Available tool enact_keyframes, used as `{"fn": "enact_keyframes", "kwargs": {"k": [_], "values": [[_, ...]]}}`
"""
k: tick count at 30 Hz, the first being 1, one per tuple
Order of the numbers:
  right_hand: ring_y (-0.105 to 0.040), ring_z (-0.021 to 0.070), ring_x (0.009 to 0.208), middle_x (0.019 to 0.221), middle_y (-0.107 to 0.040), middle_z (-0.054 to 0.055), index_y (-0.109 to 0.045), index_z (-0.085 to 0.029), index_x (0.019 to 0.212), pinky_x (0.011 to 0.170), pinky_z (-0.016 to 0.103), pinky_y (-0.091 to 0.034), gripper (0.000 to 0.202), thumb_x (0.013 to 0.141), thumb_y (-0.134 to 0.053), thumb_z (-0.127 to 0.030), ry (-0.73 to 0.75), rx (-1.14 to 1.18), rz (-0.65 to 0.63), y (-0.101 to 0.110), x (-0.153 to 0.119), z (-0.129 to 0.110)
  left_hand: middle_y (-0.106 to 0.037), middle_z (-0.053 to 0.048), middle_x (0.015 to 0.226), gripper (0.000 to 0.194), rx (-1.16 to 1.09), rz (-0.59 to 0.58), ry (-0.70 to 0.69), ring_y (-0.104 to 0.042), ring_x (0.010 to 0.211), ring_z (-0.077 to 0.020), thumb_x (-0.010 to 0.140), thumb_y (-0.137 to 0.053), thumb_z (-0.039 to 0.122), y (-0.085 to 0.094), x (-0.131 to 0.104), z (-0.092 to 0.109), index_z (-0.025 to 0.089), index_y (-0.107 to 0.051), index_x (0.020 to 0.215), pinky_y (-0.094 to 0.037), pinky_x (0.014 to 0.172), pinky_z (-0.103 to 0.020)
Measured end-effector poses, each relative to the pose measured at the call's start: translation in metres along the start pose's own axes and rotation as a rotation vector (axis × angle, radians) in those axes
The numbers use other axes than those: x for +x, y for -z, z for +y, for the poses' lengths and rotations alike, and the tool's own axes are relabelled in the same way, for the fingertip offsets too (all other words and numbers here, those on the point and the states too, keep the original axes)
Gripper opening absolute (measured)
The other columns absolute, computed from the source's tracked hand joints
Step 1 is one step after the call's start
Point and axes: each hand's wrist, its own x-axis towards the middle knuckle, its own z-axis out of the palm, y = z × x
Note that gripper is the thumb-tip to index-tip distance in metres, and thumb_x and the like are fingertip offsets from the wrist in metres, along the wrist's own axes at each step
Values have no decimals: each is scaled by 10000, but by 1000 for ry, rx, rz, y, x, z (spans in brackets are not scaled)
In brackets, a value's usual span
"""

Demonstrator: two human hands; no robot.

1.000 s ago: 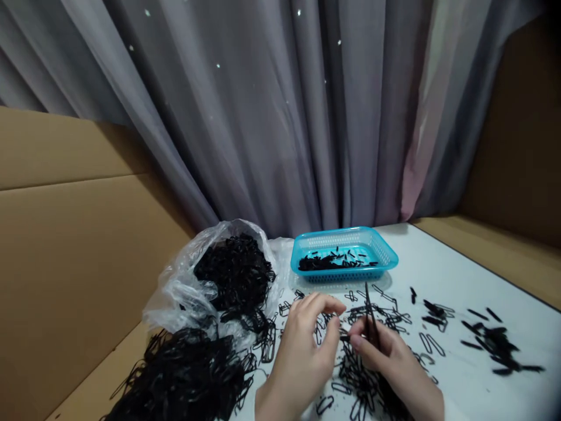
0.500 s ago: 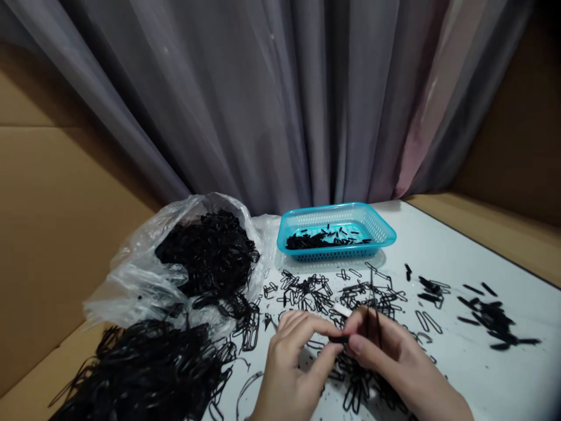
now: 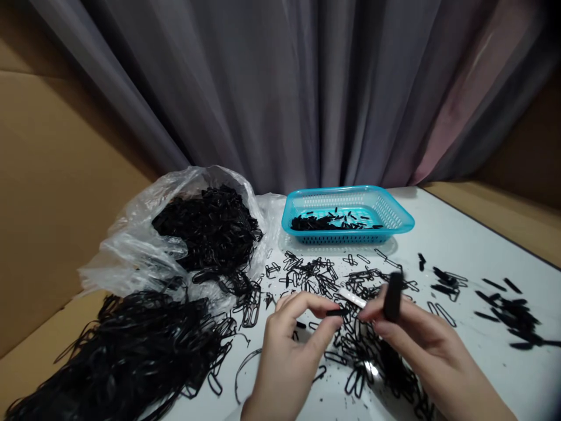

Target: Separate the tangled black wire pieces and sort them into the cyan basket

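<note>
My left hand (image 3: 291, 345) pinches a small black strip-like piece (image 3: 336, 313) between thumb and forefinger, over the middle of the table. Beside it, my right hand (image 3: 421, 339) is closed around dark tweezers (image 3: 393, 297), whose broad black end points up; their tips are hidden by the fingers. The two hands are slightly apart. Beneath and around them lie many loose black flat loops (image 3: 357, 345). A short white strip (image 3: 352, 298) lies close to my right fingertips.
A blue plastic basket (image 3: 348, 233) with small black pieces stands at the back. On the left, a clear plastic bag (image 3: 131, 234) spills black loops near a large black heap (image 3: 131, 356). Short black pieces (image 3: 512, 316) lie right. Cardboard walls (image 3: 65, 175) and a grey curtain (image 3: 263, 88) surround the table.
My right hand has drawn away to the right from the left one, and the tweezers have turned to show their broad side. The small piece stays in my left fingers. The view has tilted down.
</note>
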Motion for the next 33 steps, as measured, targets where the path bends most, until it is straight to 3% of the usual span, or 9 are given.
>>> {"fn": "enact_keyframes", "kwargs": {"k": [5,9,16,26,29,33], "values": [[-712,112,705,827,-733,-20,-712,-301,837,608,106,-564,103,769,-691,-376,19,42,163,2,-2,0,-702,-12,813,79,-176,-25,162,-605,817,-171,759,-670,298,-4,3,-1,230,-708,765,-431,767,-288],[-732,127,651,803,-750,-25,-732,-306,811,616,111,-574,91,728,-736,-343,70,66,185,3,-4,-5,-714,-44,802,129,-283,-30,285,-614,786,-188,714,-689,330,-6,4,1,209,-723,742,-441,668,-280],[-722,111,617,794,-750,-44,-739,-329,802,589,102,-573,79,732,-732,-294,150,11,128,3,-4,-7,-717,-28,757,50,-204,-9,199,-610,768,-192,682,-719,279,-7,-1,0,239,-743,699,-431,791,-338],[-721,95,709,801,-749,-50,-727,-323,809,643,84,-565,51,761,-710,-314,222,-105,151,1,-5,-5,-661,-30,744,25,-134,20,122,-570,829,-235,660,-727,279,-8,-3,-2,258,-737,667,-383,831,-401],[-723,97,760,835,-750,-49,-713,-323,850,683,93,-566,72,779,-700,-320,317,-187,150,1,-7,-3,-640,-40,722,42,-151,14,139,-558,828,-245,639,-722,277,-10,-5,-2,237,-719,627,-380,838,-419],[-729,100,688,800,-752,-21,-705,-289,877,660,90,-559,103,814,-665,-360,512,-357,107,5,-8,-6,-646,-58,740,79,-168,-18,182,-561,837,-250,640,-719,290,-12,-8,-5,213,-707,632,-385,869,-435]]}}
